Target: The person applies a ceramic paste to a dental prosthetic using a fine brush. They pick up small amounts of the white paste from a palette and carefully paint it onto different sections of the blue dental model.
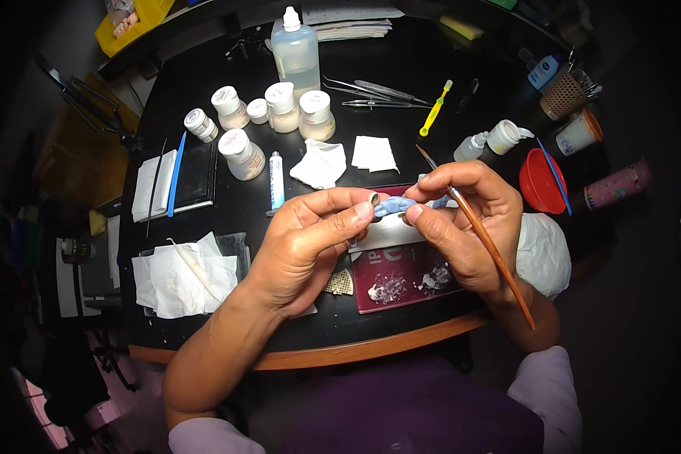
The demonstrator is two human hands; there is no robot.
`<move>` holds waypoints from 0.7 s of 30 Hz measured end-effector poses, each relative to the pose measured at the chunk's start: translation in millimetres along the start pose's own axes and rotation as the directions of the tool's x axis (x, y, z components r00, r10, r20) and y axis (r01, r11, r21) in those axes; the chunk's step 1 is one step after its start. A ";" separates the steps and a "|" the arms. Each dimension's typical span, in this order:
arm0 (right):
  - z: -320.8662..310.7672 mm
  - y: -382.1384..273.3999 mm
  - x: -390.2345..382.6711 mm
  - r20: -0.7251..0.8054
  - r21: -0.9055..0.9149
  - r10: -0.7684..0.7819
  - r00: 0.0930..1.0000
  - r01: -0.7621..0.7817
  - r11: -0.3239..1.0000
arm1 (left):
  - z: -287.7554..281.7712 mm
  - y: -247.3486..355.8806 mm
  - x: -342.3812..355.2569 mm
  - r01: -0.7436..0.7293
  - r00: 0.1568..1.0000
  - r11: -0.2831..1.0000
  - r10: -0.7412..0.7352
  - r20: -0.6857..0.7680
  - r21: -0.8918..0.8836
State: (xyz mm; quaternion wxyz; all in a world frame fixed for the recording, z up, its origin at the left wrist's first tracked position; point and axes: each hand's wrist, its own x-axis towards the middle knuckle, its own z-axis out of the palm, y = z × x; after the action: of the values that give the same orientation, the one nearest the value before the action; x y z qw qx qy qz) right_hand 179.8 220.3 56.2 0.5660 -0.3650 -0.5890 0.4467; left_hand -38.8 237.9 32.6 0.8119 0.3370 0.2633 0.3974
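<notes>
A small, lumpy blue-grey piece (393, 206), resembling dental work, is held up over the desk between both hands. My left hand (310, 234) pinches its left end between thumb and forefinger. At that forefinger's tip is a small dark spot with a pale edge that I cannot make out. My right hand (473, 219) grips the other side of the piece with thumb and fingers. The same hand carries a fine-tipped brush (486, 236); its brown wooden handle slants down to the right and its tip points up and left. Part of the piece is hidden by the fingers.
Below the hands lies a dark red pad (378, 299) with white powdery heaps. White-lidded jars (241, 155), a tube (276, 181) and a large bottle (296, 57) stand behind at left. Tweezers (378, 92), a yellow toothbrush (436, 110) and a red bowl (539, 181) lie further right. Tissues (178, 284) lie left.
</notes>
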 end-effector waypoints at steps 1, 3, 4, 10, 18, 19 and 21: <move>0.2 -0.2 0.1 -0.006 -0.001 -0.021 1.000 0.021 1.000 | -0.4 0.4 0.0 0.010 1.000 1.000 -0.010 0.006 -0.008; -0.2 -0.6 0.3 -0.002 0.002 -0.033 0.999 0.033 0.999 | -0.4 1.4 -0.4 0.029 1.000 1.000 -0.029 -0.005 0.000; -0.4 -0.4 -0.2 -0.002 0.005 -0.037 0.999 0.037 0.999 | 1.7 2.0 -0.4 0.024 1.000 0.999 -0.024 -0.004 -0.033; -0.1 -2.1 0.0 0.013 0.014 -0.045 0.999 0.045 0.999 | 11.0 3.4 -0.4 -0.010 1.000 0.996 0.008 -0.019 -0.084; -4.1 0.9 -1.4 0.000 -0.055 -0.110 0.994 0.110 0.992 | 9.9 2.6 0.8 -0.030 0.999 0.996 0.028 -0.019 -0.087; -4.1 1.4 -0.9 0.002 -0.062 -0.122 0.993 0.122 0.991 | 8.6 1.6 0.8 -0.047 0.998 0.997 0.045 -0.038 -0.067; -2.9 0.0 -1.0 -0.008 -0.058 -0.130 0.992 0.129 0.990 | 5.0 -1.2 1.3 -0.082 0.994 0.996 0.080 -0.077 -0.026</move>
State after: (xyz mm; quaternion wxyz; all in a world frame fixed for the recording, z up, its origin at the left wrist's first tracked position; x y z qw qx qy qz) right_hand 182.8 219.7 55.7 0.5865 -0.3449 -0.6206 0.3898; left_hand -34.1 236.8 34.7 0.7894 0.3201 0.2742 0.4463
